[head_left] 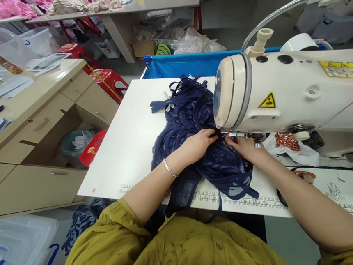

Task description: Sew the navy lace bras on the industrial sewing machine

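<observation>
In the head view, the thing being worked on is a loose pile of navy-blue lace garments with thin straps [187, 108]. It lies on the white smooth worktop [119, 148], partly under the cream-coloured metal sewing machine [292, 85]. The lace is half-transparent, with a leaf-like pattern and a finely scalloped border on the left side. Narrow, plain bands and straps stick out at the top left, and a smoother, sheer panel passes down over the front edge of the worktop.

The two hands are near each other, on the two sides of the needle area. The left hand [197, 144] rests on the lace with its fingers bent; I cannot tell whether it grips the cloth. The right hand [245, 147] has thumb and forefinger pressed together on a dark edge of the garments, just beside the metal presser foot [238, 134].

On the machine there is a yellow triangular warning sticker with a black border [268, 100]. Farther right is a yellow-and-white rectangular label [352, 68], which bears warning triangles; its writing is too small to read. A black printed ruler scale with numbers [266, 201] runs along the front edge of the worktop.
</observation>
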Demonstrator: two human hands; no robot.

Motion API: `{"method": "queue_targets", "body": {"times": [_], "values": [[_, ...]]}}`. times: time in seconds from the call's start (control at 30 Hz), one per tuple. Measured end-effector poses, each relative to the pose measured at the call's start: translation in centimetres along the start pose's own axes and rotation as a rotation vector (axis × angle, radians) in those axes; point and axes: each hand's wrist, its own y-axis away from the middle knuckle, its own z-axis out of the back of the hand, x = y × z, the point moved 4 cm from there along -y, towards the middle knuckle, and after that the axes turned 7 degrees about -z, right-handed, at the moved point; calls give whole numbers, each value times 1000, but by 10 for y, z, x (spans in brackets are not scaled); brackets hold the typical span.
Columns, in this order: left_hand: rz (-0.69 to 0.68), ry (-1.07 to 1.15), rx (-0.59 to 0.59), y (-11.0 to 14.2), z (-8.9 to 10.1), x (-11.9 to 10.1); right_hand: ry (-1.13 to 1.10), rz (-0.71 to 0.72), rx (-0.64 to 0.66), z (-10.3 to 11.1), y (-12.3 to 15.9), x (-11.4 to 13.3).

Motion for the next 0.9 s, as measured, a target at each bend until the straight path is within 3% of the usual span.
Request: {"method": "queue_targets", "body": {"times": [0.57,0.9], "values": [[7,-9,10,-1,1,0,85,-12,19,12,0,10],[25,-30,17,0,3,-1,84,-39,58,2,-3,2]]}}
